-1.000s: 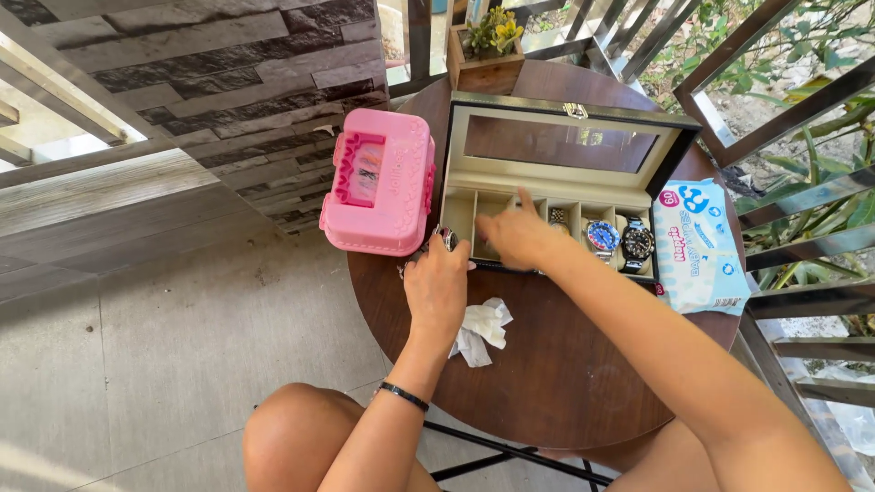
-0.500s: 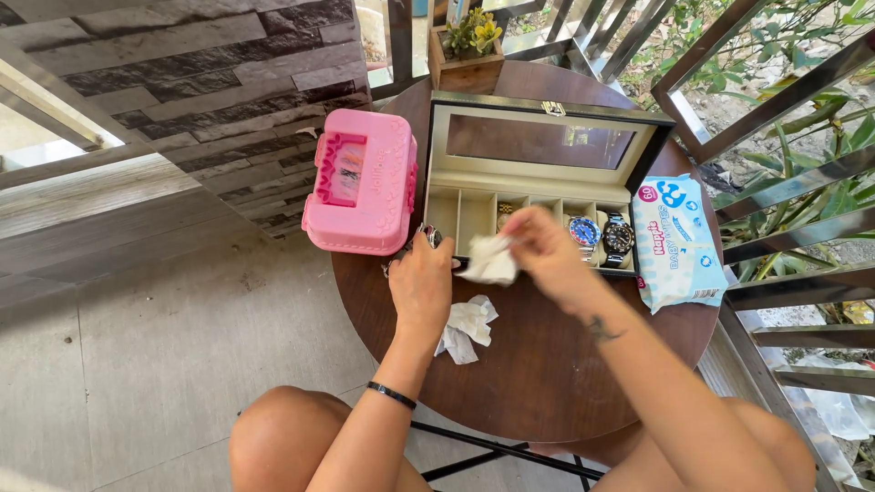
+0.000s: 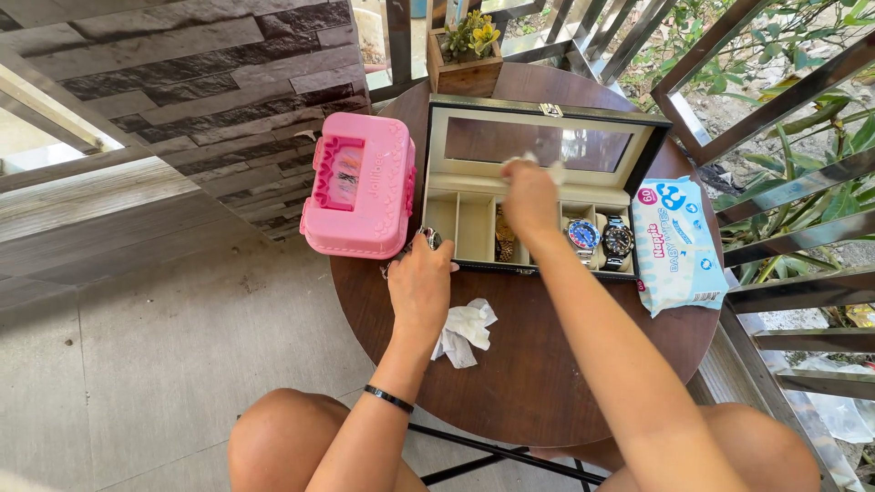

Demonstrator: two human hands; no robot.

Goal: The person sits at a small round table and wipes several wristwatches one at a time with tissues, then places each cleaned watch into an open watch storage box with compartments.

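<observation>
Right hand (image 3: 529, 196) pinches a white wipe (image 3: 527, 162) against the glass lid of the open watch box (image 3: 538, 182), mid-surface. Left hand (image 3: 421, 282), fingers closed on a wristwatch (image 3: 428, 239), just beside the box's left corner.

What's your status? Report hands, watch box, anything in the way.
Right hand presses a white wipe on the open watch box lid. Left hand holds a watch at the box's corner. Crumpled wipe on the table, clear of both.
</observation>
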